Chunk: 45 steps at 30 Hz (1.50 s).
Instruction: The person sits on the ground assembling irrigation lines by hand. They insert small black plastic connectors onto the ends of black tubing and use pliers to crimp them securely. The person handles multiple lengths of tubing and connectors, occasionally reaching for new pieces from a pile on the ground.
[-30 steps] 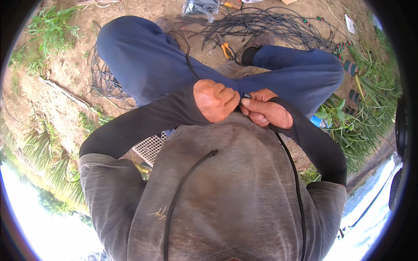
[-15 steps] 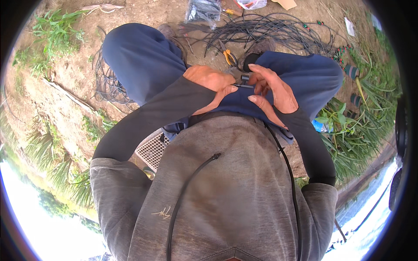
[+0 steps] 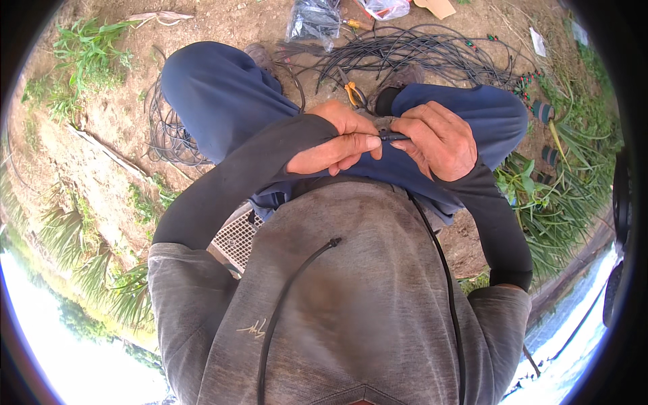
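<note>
A small black T-shaped fitting (image 3: pixel 391 136) sits between my two hands, in front of my lap. My left hand (image 3: pixel 339 140) is closed, thumb and fingers pinching at the fitting's left end; what lies inside its grip is hidden. My right hand (image 3: pixel 440 140) is closed around the right end, its fingers curled over the top. The fingertips of both hands nearly meet. Beyond them, pliers with orange handles (image 3: pixel 354 93) lie on the ground between my legs. A thin black tube (image 3: pixel 298 88) runs from the ground toward my left wrist.
A spread pile of black tubes (image 3: pixel 412 54) lies beyond my feet, with red and green pieces (image 3: pixel 526 82) at its right. More coiled tubing (image 3: pixel 167 131) lies by my left knee. A clear bag (image 3: pixel 314 21) is at the top; a white grid crate (image 3: pixel 236 239) is beside my left hip.
My right hand, apart with spread fingers before, has closed over the fitting's right end. My left hand has moved slightly right, and the hands are now closer together.
</note>
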Tool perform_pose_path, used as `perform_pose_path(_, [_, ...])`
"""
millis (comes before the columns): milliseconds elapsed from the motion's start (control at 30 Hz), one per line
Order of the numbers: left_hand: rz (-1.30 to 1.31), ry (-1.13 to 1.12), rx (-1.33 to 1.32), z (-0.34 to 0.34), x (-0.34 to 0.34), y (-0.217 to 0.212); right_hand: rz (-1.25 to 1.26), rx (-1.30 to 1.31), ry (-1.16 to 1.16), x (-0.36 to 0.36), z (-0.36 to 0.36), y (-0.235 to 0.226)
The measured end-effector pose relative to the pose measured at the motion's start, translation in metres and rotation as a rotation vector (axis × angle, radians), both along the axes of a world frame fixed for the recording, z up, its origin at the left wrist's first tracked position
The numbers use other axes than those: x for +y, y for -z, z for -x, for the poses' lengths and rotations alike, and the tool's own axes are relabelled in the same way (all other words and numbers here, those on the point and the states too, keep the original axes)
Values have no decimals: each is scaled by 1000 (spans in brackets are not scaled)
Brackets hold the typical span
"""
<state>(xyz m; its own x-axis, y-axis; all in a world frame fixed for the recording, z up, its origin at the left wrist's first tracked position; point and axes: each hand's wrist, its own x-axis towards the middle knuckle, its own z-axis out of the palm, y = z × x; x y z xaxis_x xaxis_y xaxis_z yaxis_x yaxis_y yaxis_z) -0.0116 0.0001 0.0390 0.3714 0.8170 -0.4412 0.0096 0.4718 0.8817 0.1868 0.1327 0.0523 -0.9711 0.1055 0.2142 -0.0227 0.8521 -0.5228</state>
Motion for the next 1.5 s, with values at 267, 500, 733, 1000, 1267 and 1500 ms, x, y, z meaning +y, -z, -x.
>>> perform_pose_path(267, [209, -57, -241, 0, -5, 2, -12, -57, -75, 0, 1, -5])
perform_pose_path(500, [17, -138, -10, -13, -16, 4, 160, -14, -17, -12, 1, 0])
perform_pose_path(733, [-489, -229, 293, -24, -21, 18, 400, -100, 197, -28, -1, 4])
perform_pose_path(1000, [-979, -157, 767, -33, -30, 36, 856, -652, 380, -35, -5, -5])
perform_pose_path(1267, [-658, -338, 684, -25, -20, 27, 843, -438, 364, -26, 1, 0])
perform_pose_path(1500, [-489, -317, 558, -25, -23, 23, 554, -275, 267, -28, 1, 8])
